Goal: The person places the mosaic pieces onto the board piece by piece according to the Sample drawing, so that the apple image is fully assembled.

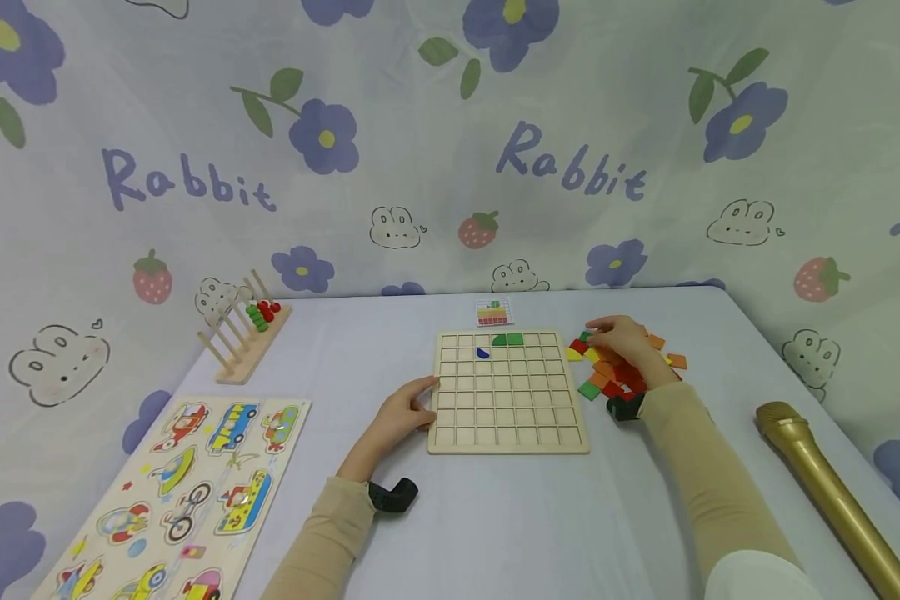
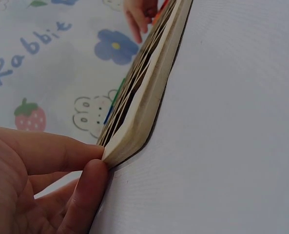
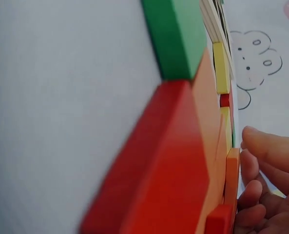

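A wooden grid board [image 1: 507,408] lies on the white table. In its upper rows sit a green rounded piece [image 1: 499,340], a green square [image 1: 515,339] and a blue rounded piece [image 1: 483,353]. My left hand [image 1: 397,412] touches the board's left edge; in the left wrist view, index finger and thumb rest against that edge. Right of the board, my right hand [image 1: 621,337] hovers over a pile of coloured tiles [image 1: 606,372], fingers loosely bent. Nothing shows between its fingers [image 3: 271,148] in the right wrist view. Its fingertips are near a green tile [image 1: 585,336].
A small pattern card [image 1: 493,312] lies behind the board. To the left are a peg rack [image 1: 243,346] with red and green beads, and a vehicle puzzle board [image 1: 150,475]. A gold microphone [image 1: 832,492] lies at the right edge. A patterned curtain [image 1: 420,150] hangs behind.
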The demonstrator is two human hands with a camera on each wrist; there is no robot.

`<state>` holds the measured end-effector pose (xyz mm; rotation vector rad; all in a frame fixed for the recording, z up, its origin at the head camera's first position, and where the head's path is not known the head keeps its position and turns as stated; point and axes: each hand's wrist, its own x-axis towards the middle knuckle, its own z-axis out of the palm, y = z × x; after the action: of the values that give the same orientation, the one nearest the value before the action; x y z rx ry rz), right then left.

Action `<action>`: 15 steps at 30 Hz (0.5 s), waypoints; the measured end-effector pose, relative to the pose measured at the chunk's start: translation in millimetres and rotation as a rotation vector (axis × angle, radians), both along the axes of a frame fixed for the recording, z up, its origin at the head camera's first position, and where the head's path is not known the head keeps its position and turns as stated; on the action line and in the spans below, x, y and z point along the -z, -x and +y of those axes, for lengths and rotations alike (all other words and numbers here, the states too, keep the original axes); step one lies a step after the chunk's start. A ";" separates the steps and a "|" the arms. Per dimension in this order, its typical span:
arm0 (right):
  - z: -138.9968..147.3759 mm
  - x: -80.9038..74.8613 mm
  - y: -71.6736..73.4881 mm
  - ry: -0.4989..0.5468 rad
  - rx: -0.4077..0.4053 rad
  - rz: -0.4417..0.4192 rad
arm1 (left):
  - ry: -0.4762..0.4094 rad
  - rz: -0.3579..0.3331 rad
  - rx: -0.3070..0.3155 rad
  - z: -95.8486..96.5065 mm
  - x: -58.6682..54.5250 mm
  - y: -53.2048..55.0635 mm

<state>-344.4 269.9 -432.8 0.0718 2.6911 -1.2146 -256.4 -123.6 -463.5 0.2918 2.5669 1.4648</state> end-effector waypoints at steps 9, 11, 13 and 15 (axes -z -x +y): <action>-4.7 0.6 0.4 -0.091 -0.064 0.043 | 0.006 -0.006 0.002 0.6 -0.1 1.0; -4.8 0.8 0.6 -0.075 -0.065 0.051 | 0.004 -0.010 -0.001 0.6 -0.1 1.0; -5.2 0.2 -0.1 -0.042 -0.068 0.060 | 0.007 -0.015 -0.006 0.5 -0.2 1.0; -5.3 -0.5 -1.1 -0.009 -0.072 0.063 | 0.011 -0.016 -0.009 0.3 -0.3 0.9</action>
<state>-343.3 264.6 -432.3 -0.0630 2.7276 -1.2027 -257.2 -123.3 -463.2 0.2667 2.5663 1.4494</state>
